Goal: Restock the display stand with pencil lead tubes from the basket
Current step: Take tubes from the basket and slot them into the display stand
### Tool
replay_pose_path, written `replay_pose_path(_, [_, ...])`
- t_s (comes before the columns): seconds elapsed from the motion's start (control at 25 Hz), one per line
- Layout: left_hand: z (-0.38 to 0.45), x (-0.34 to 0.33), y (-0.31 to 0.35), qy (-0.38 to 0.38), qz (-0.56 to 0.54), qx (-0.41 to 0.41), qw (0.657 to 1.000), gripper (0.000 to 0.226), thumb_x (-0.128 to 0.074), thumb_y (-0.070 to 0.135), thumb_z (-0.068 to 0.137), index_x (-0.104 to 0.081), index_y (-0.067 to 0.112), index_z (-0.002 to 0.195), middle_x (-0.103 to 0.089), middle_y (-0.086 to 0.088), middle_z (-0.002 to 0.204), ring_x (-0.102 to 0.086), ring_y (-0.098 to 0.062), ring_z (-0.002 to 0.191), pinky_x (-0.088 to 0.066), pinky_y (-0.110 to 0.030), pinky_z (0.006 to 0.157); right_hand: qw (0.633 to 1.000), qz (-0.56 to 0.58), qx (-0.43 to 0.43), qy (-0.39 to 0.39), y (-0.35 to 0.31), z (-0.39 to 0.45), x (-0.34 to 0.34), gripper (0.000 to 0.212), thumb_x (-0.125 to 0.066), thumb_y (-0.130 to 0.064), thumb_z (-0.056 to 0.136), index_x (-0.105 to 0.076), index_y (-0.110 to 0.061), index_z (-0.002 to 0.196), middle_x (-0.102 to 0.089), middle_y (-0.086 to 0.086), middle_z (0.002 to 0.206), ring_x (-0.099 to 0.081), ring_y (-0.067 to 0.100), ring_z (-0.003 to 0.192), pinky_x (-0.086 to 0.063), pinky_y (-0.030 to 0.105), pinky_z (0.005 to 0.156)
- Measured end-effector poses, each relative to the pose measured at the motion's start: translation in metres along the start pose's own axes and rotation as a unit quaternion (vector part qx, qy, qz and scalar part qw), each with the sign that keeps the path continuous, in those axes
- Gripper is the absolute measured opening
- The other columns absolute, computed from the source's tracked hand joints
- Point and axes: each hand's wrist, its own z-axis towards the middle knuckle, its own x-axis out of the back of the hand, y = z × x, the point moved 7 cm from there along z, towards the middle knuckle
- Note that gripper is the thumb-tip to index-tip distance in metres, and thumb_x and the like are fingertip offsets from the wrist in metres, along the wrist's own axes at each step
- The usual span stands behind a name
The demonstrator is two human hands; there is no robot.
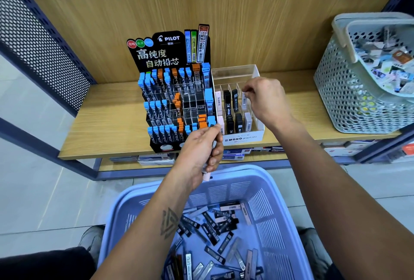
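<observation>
On the wooden shelf, a black tiered display stand holds rows of blue- and orange-capped lead tubes, with several clear compartments near its centre unfilled. Touching its right side stands a white compartmented box containing black and pale tubes. The right hand hovers over the rear right part of this box, fingers curled, thumb and forefinger pinching a small pale tube at the top of a compartment. The left hand, in front of the display stand's lower right corner, grips a bundle of tubes whose pale ends protrude below the fist. Below both hands, on the floor, a blue basket contains loose pencil lead tubes, black, grey and pink, lying in disorder, well apart from either hand. At the shelf's right end sits a grey perforated basket filled with small mixed packets.
</observation>
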Motion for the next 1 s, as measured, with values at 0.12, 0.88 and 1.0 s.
replay_pose_path(0.12, [-0.001, 0.002, 0.0, 0.002, 0.002, 0.003, 1.0, 0.026, -0.048, 0.029, 0.106, -0.05, 0.013, 0.086, -0.036, 0.0, 0.059, -0.025, -0.014, 0.046, -0.018, -0.022, 0.037, 0.999, -0.035, 0.004, 0.013, 0.0, 0.001, -0.003, 0.019, -0.061, 0.007, 0.088, -0.074, -0.006, 0.088, -0.07, 0.008, 0.093, -0.067, 0.029, 0.084, -0.057, 0.037, 0.076])
replay_pose_path(0.88, [-0.011, 0.003, 0.005, 0.007, 0.004, 0.002, 1.0, 0.027, -0.048, 0.029, 0.106, -0.049, 0.012, 0.085, -0.035, 0.0, 0.058, -0.024, -0.014, 0.047, -0.018, -0.023, 0.037, 0.997, -0.053, 0.048, 0.022, -0.024, 0.005, -0.003, 0.017, -0.067, -0.02, 0.095, -0.077, -0.012, 0.104, -0.069, 0.005, 0.104, -0.057, 0.025, 0.098, -0.046, 0.04, 0.08])
replay_pose_path(1.0, [-0.01, 0.005, 0.005, 0.012, 0.005, 0.002, 1.0, 0.027, -0.049, 0.029, 0.106, -0.05, 0.012, 0.085, -0.035, 0.0, 0.058, -0.024, -0.014, 0.047, -0.018, -0.023, 0.037, 0.997, -0.046, 0.049, 0.028, -0.024, 0.004, -0.006, 0.016, -0.068, -0.021, 0.094, -0.077, -0.013, 0.104, -0.071, 0.005, 0.102, -0.058, 0.025, 0.098, -0.043, 0.037, 0.081])
